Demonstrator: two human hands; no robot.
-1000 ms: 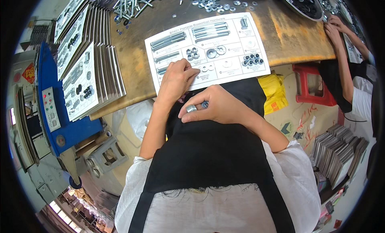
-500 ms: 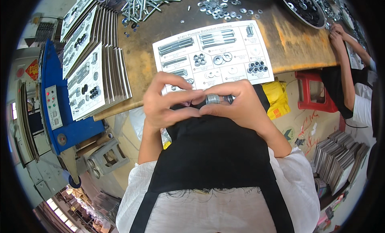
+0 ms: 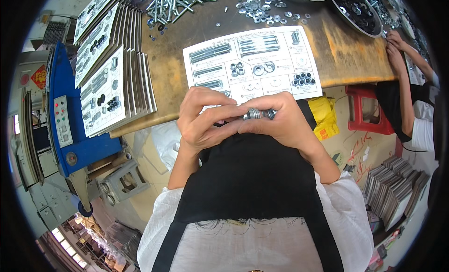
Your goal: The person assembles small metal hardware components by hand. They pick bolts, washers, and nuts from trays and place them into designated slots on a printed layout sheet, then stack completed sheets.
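Observation:
In front of my black apron, over the table's near edge, my right hand (image 3: 284,118) pinches a metal bolt with a stack of washers (image 3: 254,113) on it. The stack lies sideways between thumb and fingers. My left hand (image 3: 202,120) is closed at the stack's left end, its fingertips pressed together against it. Whatever those left fingers pinch is hidden behind them. Just beyond both hands lies a white printed hardware sheet (image 3: 252,53) with pictures of bolts, nuts and washers, its lower edge partly covered by my fingers.
Long bolts (image 3: 175,5) and loose washers (image 3: 264,12) lie at the back of the table (image 3: 346,61). A metal bowl (image 3: 358,14) holds dark parts. Printed cards (image 3: 107,91) stand stacked at left. At right are a co-worker's hands (image 3: 396,47) and a red stool (image 3: 358,113).
My left hand has moved right and closed in, its fingertips now at the washer stack. Its fingers were more spread before. The right hand keeps its grip on the bolt.

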